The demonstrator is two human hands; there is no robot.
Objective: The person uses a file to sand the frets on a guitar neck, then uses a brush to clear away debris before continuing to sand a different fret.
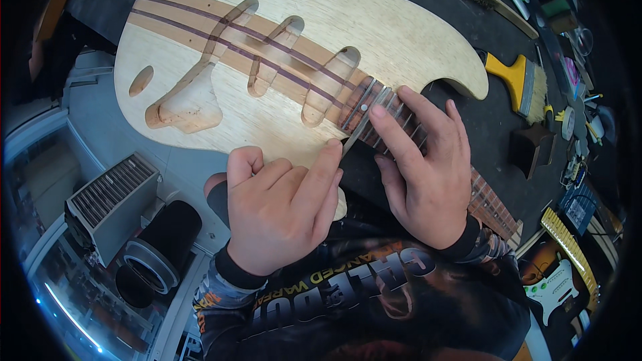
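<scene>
An unfinished pale wooden electric guitar body (394, 23) lies across the dark bench, with routed cavities and dark stripes along its middle. Its fretted neck (491, 204) runs toward the lower right, partly hidden under my right hand. My left hand (284, 197) is closed, pinching a slim metal file (354, 139) beside the end of the fretboard. The file lies slantwise over the frets. My right hand (428, 167) rests on the fretboard with fingers stretched apart, its index fingertip touching the file's far end.
A yellow-handled paintbrush (515, 83) and a wooden bristle brush (485, 1) lie on the bench at right. A dark block (531, 150) stands near small tools. Another guitar (554, 284) is at lower right. A black cylinder (164, 244) and a slatted box (117, 200) stand at lower left.
</scene>
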